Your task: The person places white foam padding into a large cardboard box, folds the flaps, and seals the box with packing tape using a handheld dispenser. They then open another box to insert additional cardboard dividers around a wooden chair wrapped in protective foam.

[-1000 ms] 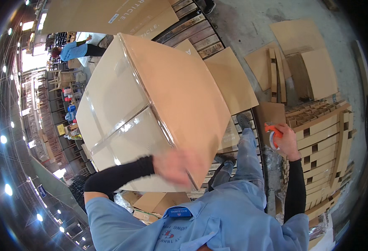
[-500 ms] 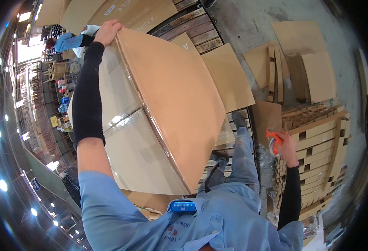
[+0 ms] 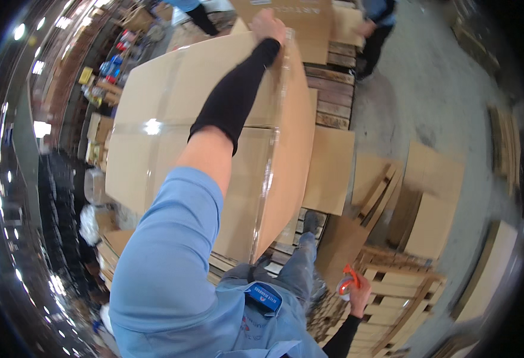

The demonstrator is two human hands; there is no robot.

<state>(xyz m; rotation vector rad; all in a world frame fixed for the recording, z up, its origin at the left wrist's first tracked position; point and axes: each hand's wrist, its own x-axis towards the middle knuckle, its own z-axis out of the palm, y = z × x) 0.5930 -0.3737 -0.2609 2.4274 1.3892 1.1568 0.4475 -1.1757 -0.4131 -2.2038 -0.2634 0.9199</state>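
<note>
A large cardboard box [image 3: 196,89] fills the middle of the view, with clear tape along its seams and edges. My left hand [image 3: 268,25] grips the box at its far right corner, my arm reaching across the top face. Out to the lower right, my right hand [image 3: 360,295] is closed around an orange tape dispenser [image 3: 349,280], held well apart from the box. Some of its roll shows beside my fingers.
Wooden pallet slats [image 3: 330,92] and a flat cardboard sheet [image 3: 332,170] lie right of the box. Stacked slotted cardboard pieces [image 3: 393,298] stand near my right hand. A co-worker [image 3: 378,24] stands at the far right; another person's sleeve [image 3: 202,21] shows beyond the box.
My view has turned, and more of the taped face now shows. My left hand still grips the box's corner; my right hand keeps the tape dispenser. A co-worker has come into view at far right.
</note>
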